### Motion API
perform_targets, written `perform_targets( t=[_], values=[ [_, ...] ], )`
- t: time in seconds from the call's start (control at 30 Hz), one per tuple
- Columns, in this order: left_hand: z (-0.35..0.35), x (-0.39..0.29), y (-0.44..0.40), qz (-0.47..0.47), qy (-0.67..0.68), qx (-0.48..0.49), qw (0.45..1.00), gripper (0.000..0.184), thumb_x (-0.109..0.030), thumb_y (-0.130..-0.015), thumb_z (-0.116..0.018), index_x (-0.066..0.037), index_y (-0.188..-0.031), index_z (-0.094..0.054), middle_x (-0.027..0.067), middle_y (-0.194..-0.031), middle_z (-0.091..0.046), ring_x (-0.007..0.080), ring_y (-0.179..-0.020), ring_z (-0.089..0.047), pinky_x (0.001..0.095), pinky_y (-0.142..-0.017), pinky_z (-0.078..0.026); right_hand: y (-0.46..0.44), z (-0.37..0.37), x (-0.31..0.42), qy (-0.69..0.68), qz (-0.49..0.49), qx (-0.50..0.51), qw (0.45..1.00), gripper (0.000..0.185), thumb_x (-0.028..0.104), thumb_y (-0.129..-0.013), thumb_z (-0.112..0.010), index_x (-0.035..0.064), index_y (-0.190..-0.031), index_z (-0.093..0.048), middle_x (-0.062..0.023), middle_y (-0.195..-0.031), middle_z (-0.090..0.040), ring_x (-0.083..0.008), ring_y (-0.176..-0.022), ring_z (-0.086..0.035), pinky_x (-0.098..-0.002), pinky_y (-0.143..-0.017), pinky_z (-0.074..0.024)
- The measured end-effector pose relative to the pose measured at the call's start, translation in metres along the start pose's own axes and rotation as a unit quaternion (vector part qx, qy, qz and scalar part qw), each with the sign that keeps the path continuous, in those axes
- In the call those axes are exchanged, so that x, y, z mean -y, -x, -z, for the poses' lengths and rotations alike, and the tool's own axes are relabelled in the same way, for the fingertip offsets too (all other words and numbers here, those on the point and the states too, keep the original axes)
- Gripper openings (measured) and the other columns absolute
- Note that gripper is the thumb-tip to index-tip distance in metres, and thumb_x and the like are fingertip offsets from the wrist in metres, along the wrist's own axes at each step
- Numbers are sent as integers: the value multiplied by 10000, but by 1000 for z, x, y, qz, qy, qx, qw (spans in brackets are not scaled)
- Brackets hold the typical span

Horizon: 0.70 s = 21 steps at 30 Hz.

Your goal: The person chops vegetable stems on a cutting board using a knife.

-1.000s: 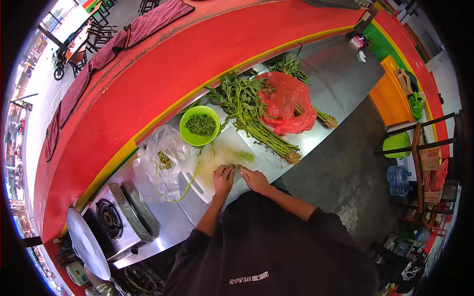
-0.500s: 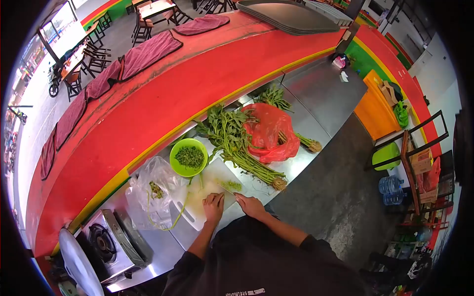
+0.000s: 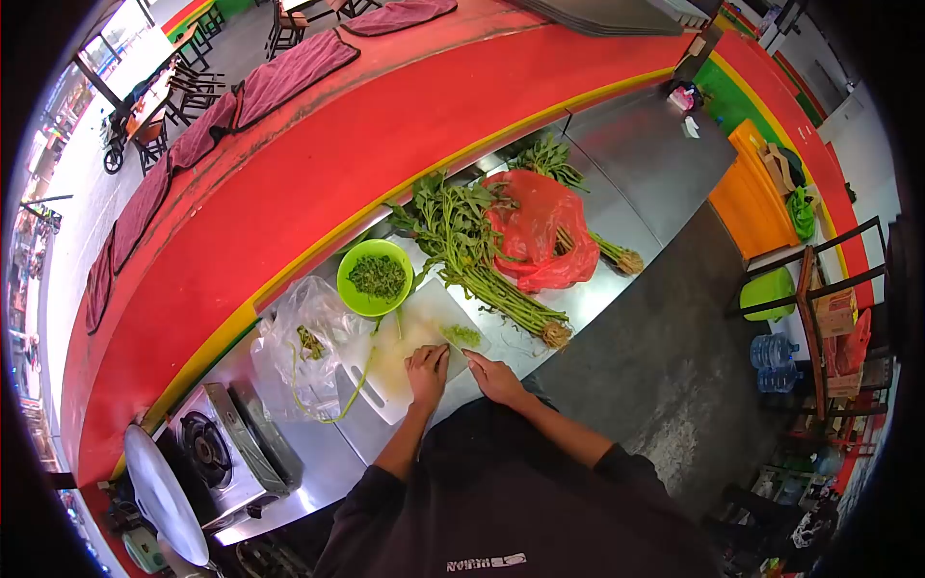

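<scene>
My left hand (image 3: 427, 374) is closed, its fingers curled down on the white cutting board (image 3: 385, 390); what lies under the fingertips is hidden. To its right, my right hand (image 3: 495, 377) is closed around a knife, whose thin blade barely shows between the hands. Finely chopped green stem pieces (image 3: 461, 334) lie on the board just beyond my fingers. A long green stem (image 3: 358, 393) curves across the board's left side. Behind the board stands a lime-green bowl (image 3: 348, 298) containing chopped leaves (image 3: 377, 277).
Leafy bunches with long stems (image 3: 496, 301) and a red plastic bag (image 3: 544, 236) lie to the right on the steel counter (image 3: 626, 173). On the left are a clear plastic bag (image 3: 308, 347) and a gas stove (image 3: 217, 453). A red wall (image 3: 385, 125) borders the far side.
The view has shifted slightly, so the counter sits a little higher and further right. Both hands keep nearly the same place at the board, the left one still curled.
</scene>
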<state>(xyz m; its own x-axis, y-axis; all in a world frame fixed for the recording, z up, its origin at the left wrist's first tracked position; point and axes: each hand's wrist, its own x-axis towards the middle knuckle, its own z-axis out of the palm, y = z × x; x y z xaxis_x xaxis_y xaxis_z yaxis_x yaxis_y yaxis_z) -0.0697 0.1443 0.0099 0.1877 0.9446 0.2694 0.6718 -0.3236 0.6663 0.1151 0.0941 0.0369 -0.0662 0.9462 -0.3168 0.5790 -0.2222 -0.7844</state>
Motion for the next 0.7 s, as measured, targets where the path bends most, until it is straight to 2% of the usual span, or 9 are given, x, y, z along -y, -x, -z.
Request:
perform_targets(
  t=[0.1,0.17,0.37,0.4,0.63,0.7],
  values=[
    [3,-1,-2,-7,-8,4,1000,154,-145,-904,-741,-100,-1047,-777,26,-947,-693,223,-908,-627,392,-807,-400,4,1,3,-18,21,-4,1000,414,330,-1080,-462,172,-1450,-560,-292,-937,-710,-481,-888,-689,-561,-803,-532],
    [2,1,-2,-14,-5,1,1000,149,-144,-904,-743,-100,-1043,-775,23,-953,-696,220,-899,-626,393,-800,-402,6,7,13,-17,-12,13,1000,405,316,-1081,-459,158,-1438,-567,-294,-950,-709,-480,-902,-687,-563,-810,-529],
    [2,1,-2,-12,2,5,1000,147,-140,-905,-742,-99,-1043,-773,23,-969,-702,220,-881,-629,395,-786,-409,5,2,4,-10,3,12,1000,405,315,-1083,-451,152,-1438,-558,-279,-944,-712,-485,-881,-684,-575,-797,-525],
    [3,1,-2,-12,2,8,1000,147,-141,-905,-742,-98,-1043,-773,23,-974,-704,222,-881,-630,395,-787,-410,5,-5,-1,-26,34,-20,999,397,319,-1083,-453,174,-1436,-561,-276,-913,-709,-484,-853,-685,-576,-776,-529],
    [2,1,-1,-11,7,5,1000,155,-136,-906,-740,-95,-1052,-769,36,-969,-693,228,-914,-630,391,-801,-410,4,-10,-3,12,4,-8,1000,410,334,-1078,-466,240,-1470,-540,-276,-861,-701,-485,-798,-682,-590,-737,-531],
    [2,3,0,-21,0,4,1000,164,-133,-905,-740,-90,-1061,-767,43,-958,-682,228,-919,-627,390,-805,-407,2,-13,-5,39,31,-23,998,433,343,-1077,-463,254,-1497,-513,-274,-849,-700,-489,-779,-680,-593,-723,-533]
  ],
)
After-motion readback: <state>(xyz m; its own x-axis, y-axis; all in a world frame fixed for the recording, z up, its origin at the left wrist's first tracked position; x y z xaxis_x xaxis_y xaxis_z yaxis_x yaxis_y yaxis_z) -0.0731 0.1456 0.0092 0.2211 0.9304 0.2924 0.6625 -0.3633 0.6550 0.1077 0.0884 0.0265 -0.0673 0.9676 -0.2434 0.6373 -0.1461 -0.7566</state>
